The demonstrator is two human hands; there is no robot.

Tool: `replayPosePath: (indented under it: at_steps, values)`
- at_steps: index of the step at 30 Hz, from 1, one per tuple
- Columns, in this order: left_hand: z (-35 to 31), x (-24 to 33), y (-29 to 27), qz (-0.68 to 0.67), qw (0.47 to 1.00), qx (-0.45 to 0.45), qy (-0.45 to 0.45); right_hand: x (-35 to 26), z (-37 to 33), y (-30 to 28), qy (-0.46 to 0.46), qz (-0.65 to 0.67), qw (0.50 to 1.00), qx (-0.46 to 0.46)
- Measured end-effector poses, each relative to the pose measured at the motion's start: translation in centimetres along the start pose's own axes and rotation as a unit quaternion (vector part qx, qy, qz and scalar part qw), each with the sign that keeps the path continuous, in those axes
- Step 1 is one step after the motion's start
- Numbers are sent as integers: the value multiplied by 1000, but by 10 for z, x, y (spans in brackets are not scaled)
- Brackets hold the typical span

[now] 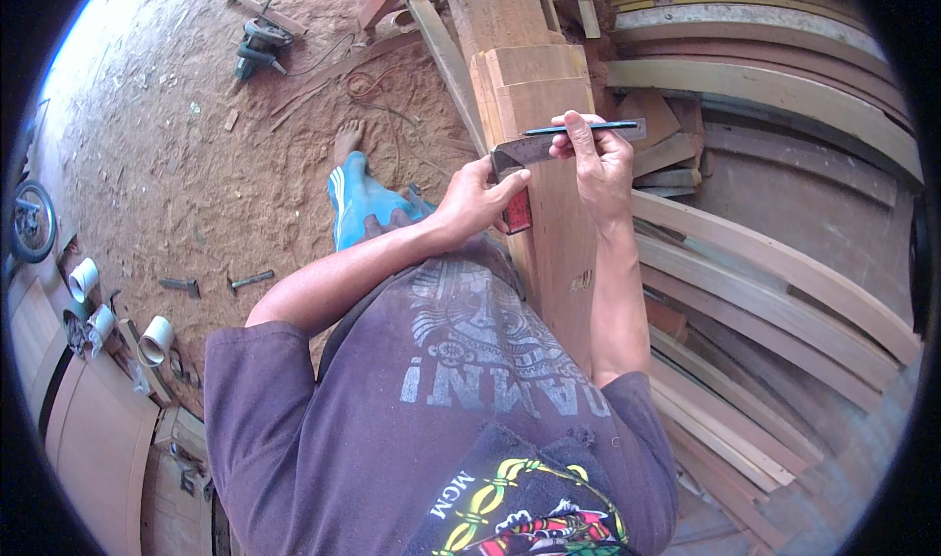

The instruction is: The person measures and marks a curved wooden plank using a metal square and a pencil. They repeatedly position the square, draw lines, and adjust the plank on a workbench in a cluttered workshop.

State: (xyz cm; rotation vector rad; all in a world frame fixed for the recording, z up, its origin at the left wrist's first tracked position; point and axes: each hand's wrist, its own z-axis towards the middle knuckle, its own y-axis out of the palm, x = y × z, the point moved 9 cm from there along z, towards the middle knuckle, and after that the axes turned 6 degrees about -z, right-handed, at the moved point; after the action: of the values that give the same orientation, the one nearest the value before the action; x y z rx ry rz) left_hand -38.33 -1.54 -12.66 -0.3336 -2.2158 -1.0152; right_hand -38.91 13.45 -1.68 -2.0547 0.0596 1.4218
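Observation:
A try square (518,215) with a red-marked handle and a metal blade lies on the wooden board (541,100). Its handle sits at the board's left edge, and the blade runs across to the right. My left hand (474,199) grips the handle, thumb pressed on top. Above the blade, my right hand (600,164) pinches a dark pencil (613,126), held almost level and pointing left. Whether the pencil tip touches the wood I cannot tell. A line crosses the board a little beyond the square.
Long planks (774,281) are stacked along the right. On the sawdust-strewn floor at far left lies a power tool (261,46) with a cord. Two hammers (253,280) and white cups (155,340) are at left. A bicycle wheel (34,223) shows at the edge.

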Motion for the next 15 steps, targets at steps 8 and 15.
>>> replayPosePath:
  at_steps: [8,15]
  values:
    - [0,-4,0,-14,1000,0,0,17,14,8,18,-57,997,-41]
    - [1,-6,0,-11,1000,-4,-2,21,22,-10,31,-89,995,-37]
